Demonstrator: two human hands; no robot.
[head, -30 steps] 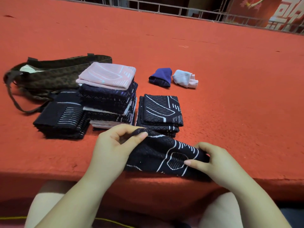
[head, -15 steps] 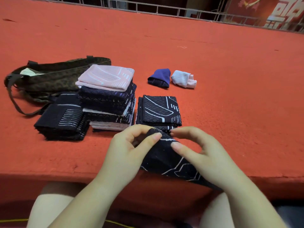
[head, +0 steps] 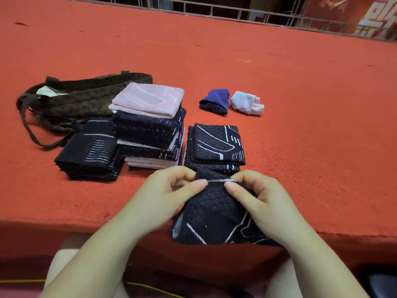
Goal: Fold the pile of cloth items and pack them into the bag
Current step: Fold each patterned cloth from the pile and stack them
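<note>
A dark navy cloth with white line patterns (head: 217, 216) hangs over the front edge of the red surface. My left hand (head: 163, 196) and my right hand (head: 262, 203) pinch its top edge close together, thumbs on the near side. Behind it lies a short stack of folded navy cloths (head: 217, 145). A taller stack topped by a pink cloth (head: 148, 100) stands to the left, with a black striped folded pile (head: 90, 155) beside it. The brown patterned bag (head: 81, 97) lies flat at the far left.
A small blue bundle (head: 214, 101) and a pale pink-white bundle (head: 247, 103) lie on the red carpeted surface (head: 311, 136) behind the stacks. A metal railing (head: 236, 11) runs along the far edge. My knees sit below the front edge.
My right hand has moved left from the cloth's right end to meet my left hand at the top edge, folding the cloth over. The cloth now hangs narrower over the edge.
</note>
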